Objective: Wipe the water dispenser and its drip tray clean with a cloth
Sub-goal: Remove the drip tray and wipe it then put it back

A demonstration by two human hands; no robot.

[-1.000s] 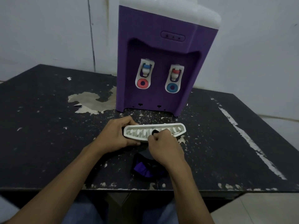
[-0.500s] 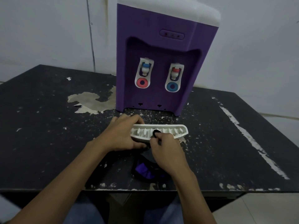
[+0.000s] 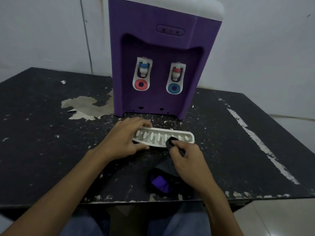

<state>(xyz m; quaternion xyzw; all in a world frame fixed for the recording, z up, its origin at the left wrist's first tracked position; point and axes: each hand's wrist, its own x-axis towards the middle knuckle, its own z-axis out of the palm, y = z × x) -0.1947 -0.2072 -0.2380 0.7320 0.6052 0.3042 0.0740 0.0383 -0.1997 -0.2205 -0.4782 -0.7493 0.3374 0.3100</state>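
Observation:
A purple water dispenser [image 3: 160, 53] with a white top and two taps stands at the back of the table. Its white slotted drip tray [image 3: 185, 136] lies detached on the table in front of it. My left hand [image 3: 124, 140] grips the tray's left end, fingers over the far rim and thumb on the near edge. My right hand [image 3: 185, 159] pinches a dark cloth [image 3: 170, 141] and presses a wad of it onto the tray's slots right of centre. The rest of the cloth, dark with a purple patch, trails under my right wrist to the near table edge.
The black table [image 3: 238, 142] is worn, with peeled pale patches left of the dispenser and a long scraped streak on the right. A plain white wall rises close behind the dispenser. My knees show below the table's front edge.
The cloth wad in my right hand has slid rightward along the tray's slots. My left hand has shifted its hold further over the tray's left end, and the tray has turned slightly.

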